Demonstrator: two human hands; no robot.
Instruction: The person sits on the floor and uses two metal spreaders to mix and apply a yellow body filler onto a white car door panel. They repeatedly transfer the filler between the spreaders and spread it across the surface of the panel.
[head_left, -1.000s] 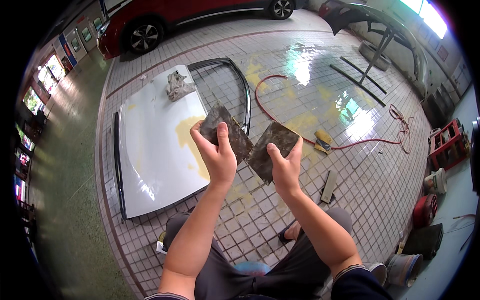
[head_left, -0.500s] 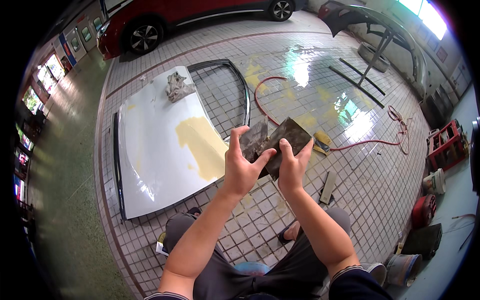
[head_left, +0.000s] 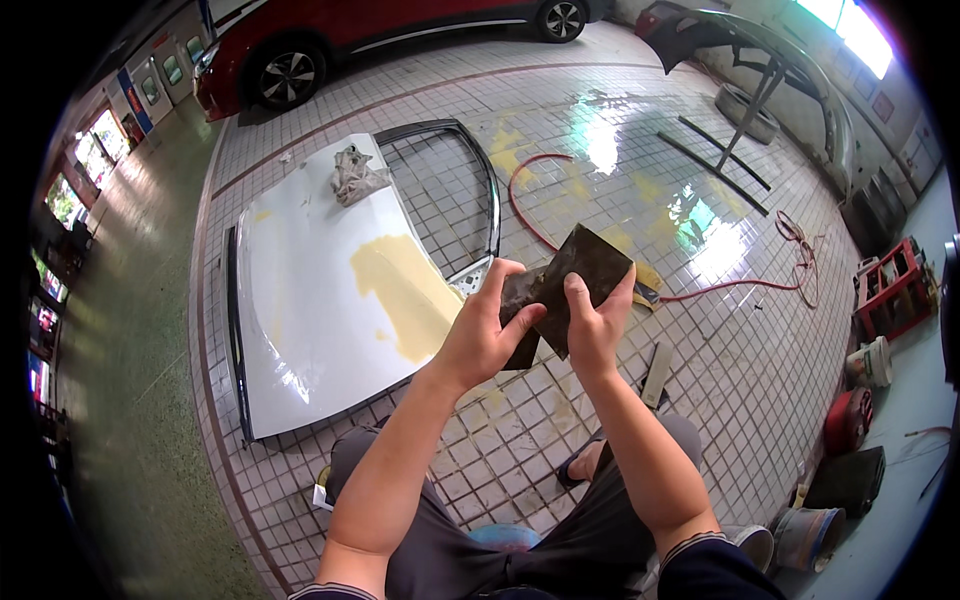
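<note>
At centre frame, the left hand (head_left: 478,338) pinches one plate (head_left: 520,353), the right hand (head_left: 598,330) another plate (head_left: 597,262), thumbs on top, probably for control; a door (head_left: 300,260) lies at left.

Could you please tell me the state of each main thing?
Left hand: gripping left dark plate
Right hand: gripping right dark plate
Left dark plate: held, partly covered
Right dark plate: held, slanted
White door: lying down, yellow-patched
Grey rag: crumpled on door
Red hose: looped at one end
Red car: parked
</note>
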